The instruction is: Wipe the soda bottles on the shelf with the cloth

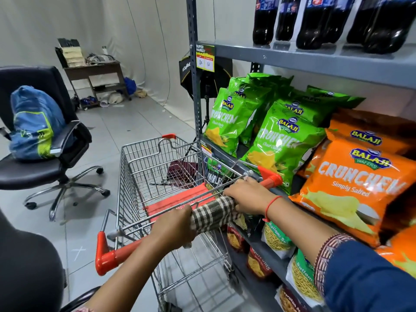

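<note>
The soda bottles stand upright in a row on the grey metal shelf at one o'clock, dark cola showing through clear plastic, blue labels cut off by the top edge. The cloth, checked dark and cream, lies bunched over the trolley handle at six o'clock, well below the bottles.

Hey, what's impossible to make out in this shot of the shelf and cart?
Head view only:
- Soda bottles: caps and upper labels cut off by the top edge.
- Cloth: both ends hidden under the left hand and right hand.
- Price tag: print too small.
- Dark item in cart: blurred behind wire.
</note>
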